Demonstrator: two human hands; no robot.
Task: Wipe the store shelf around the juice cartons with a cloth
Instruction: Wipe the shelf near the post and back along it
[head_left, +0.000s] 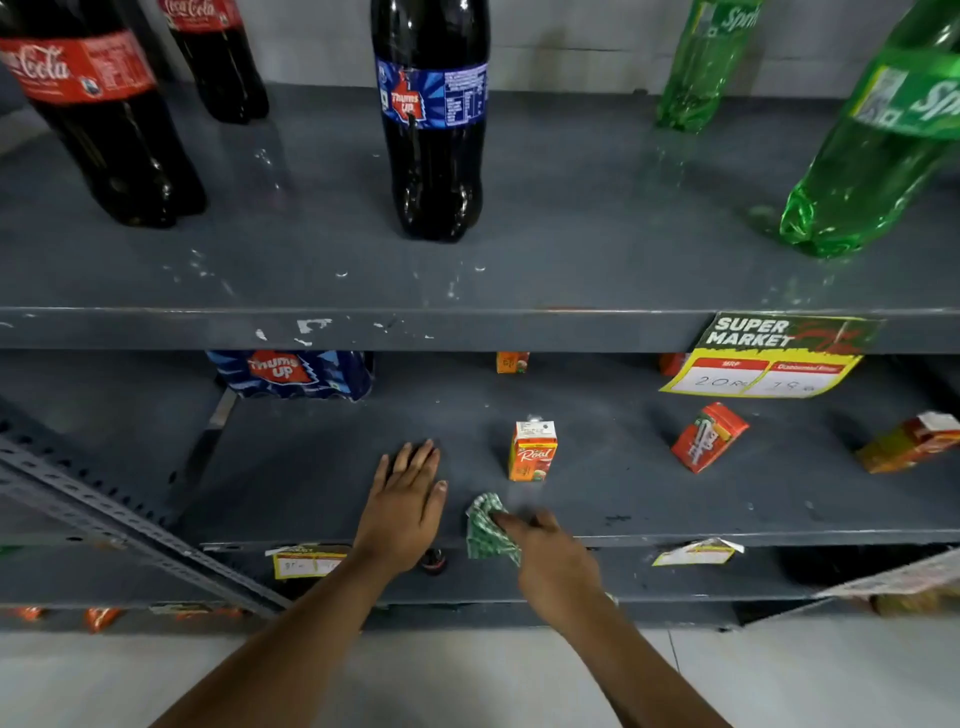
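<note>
The right hand pinches a crumpled green-checked cloth at the front edge of the dark grey metal shelf, its fingertips blurred; the left hand lies flat, fingers spread and holding nothing; an upright orange juice carton stands just behind the cloth; further cartons are half hidden under the upper shelf.
</note>
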